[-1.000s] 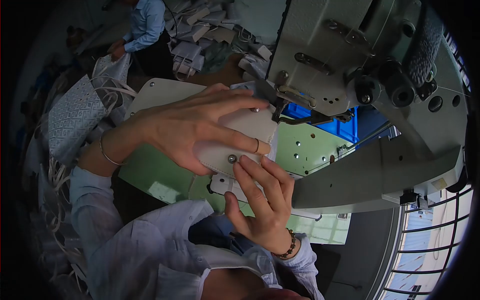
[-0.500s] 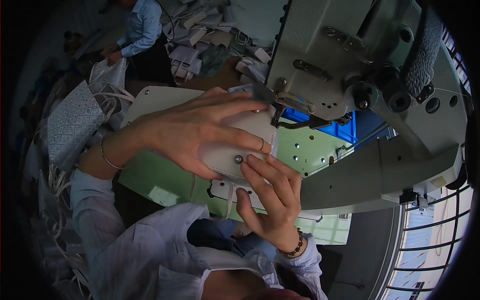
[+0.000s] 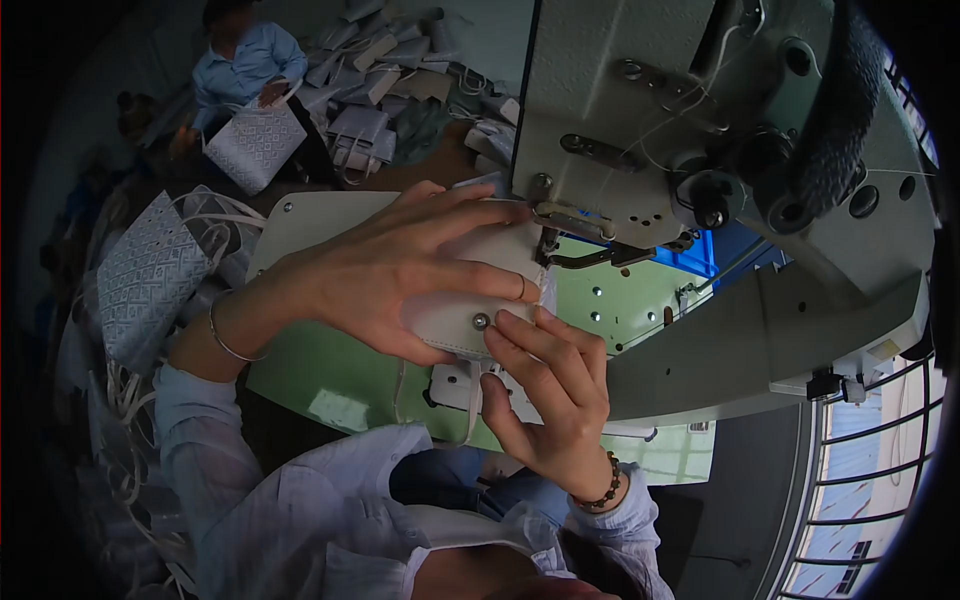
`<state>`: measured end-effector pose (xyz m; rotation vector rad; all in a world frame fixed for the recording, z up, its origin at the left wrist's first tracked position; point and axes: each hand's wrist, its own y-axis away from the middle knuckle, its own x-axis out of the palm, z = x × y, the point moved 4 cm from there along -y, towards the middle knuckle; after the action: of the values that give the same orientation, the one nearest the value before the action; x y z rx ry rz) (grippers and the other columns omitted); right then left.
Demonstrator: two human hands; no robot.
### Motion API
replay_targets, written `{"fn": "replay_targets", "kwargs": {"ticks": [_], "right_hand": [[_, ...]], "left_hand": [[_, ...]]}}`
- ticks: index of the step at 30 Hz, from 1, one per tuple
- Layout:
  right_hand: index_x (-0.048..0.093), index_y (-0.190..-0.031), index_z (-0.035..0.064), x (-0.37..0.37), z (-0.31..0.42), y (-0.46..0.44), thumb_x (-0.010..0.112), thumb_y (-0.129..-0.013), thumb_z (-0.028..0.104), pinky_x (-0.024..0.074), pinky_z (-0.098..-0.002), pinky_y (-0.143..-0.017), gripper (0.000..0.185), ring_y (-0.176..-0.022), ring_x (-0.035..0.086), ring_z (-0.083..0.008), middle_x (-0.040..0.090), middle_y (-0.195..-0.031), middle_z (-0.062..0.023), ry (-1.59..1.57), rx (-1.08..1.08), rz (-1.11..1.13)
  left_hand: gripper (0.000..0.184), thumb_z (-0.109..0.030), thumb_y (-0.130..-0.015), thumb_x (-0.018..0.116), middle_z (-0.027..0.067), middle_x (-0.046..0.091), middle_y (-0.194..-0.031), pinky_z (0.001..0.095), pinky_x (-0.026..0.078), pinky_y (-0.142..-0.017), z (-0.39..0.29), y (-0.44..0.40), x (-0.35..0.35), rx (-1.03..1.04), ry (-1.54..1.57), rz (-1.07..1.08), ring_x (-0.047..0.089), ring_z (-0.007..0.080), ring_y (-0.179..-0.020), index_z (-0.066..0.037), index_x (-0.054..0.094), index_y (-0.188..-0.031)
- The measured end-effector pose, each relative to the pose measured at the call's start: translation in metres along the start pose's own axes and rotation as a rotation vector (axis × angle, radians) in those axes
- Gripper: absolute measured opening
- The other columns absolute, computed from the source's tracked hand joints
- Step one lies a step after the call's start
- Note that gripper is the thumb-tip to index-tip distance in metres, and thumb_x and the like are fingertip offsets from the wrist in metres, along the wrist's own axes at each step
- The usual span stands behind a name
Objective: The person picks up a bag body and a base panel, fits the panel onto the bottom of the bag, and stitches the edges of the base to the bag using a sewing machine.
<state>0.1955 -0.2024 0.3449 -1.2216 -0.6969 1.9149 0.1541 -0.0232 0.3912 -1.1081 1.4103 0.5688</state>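
A white bag [image 3: 455, 318] with a stitched edge and a round metal snap lies under the head of a sewing machine [image 3: 610, 120]. My left hand [image 3: 400, 260] rests flat on it with fingers spread, the fingertips reaching close to the presser foot [image 3: 548, 245]. Beside the snap, the fingers of my right hand [image 3: 555, 375] touch the bag's near right edge; they are extended side by side, with the thumb standing apart. A pale strap [image 3: 474, 400] hangs down below the bag. Much of the bag is hidden under my hands.
Under the machine is a green tabletop [image 3: 600, 290], with a blue bin [image 3: 690, 255] behind it. Patterned silver bags [image 3: 155, 275] are heaped at the left. Farther back, a person [image 3: 250, 65] in a blue shirt holds a bag near a large pile of bags [image 3: 380, 70].
The person behind has turned towards me and lifted a patterned bag. The view has shifted slightly. My hands keep nearly the same place on the white bag.
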Motion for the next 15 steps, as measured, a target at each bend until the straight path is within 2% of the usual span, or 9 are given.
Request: {"fn": "replay_targets", "kwargs": {"ticks": [7, 9, 15], "right_hand": [[0.070, -0.105, 0.0054, 0.001, 0.001, -0.001, 0.073, -0.065, 0.003, 0.0469, -0.0368, -0.090, 0.041, -0.109, 0.057, -0.0308, 0.066, -0.112, -0.0071, 0.027, -0.017, -0.013], [0.069, -0.107, 0.0048, 0.000, 0.001, -0.001, 0.074, -0.068, 0.004, 0.0471, -0.0335, -0.090, 0.039, -0.110, 0.056, -0.0272, 0.065, -0.113, -0.0060, 0.010, -0.018, -0.004], [0.072, -0.100, 0.0038, -0.008, -0.012, 0.001, 0.072, -0.069, 0.002, 0.0499, -0.0345, -0.087, 0.030, -0.105, 0.060, -0.0278, 0.067, -0.107, -0.0081, -0.154, -0.005, -0.044]], "left_hand": [[0.083, -0.029, -0.056, 0.082, 0.0142, 0.034, -0.147, 0.0478, 0.029, -0.101, -0.004, -0.005, -0.001, -0.007, -0.044, 0.040, 0.029, 0.0381, -0.134, -0.033, 0.053, -0.133], [0.080, -0.030, -0.055, 0.083, 0.0128, 0.035, -0.147, 0.0480, 0.029, -0.101, -0.003, -0.004, -0.001, 0.002, -0.024, 0.020, 0.030, 0.0378, -0.134, -0.033, 0.057, -0.131], [0.071, -0.030, -0.056, 0.086, 0.0104, 0.040, -0.145, 0.0493, 0.029, -0.102, 0.002, 0.003, 0.002, 0.028, 0.039, -0.090, 0.031, 0.0392, -0.136, -0.030, 0.063, -0.123]]}}
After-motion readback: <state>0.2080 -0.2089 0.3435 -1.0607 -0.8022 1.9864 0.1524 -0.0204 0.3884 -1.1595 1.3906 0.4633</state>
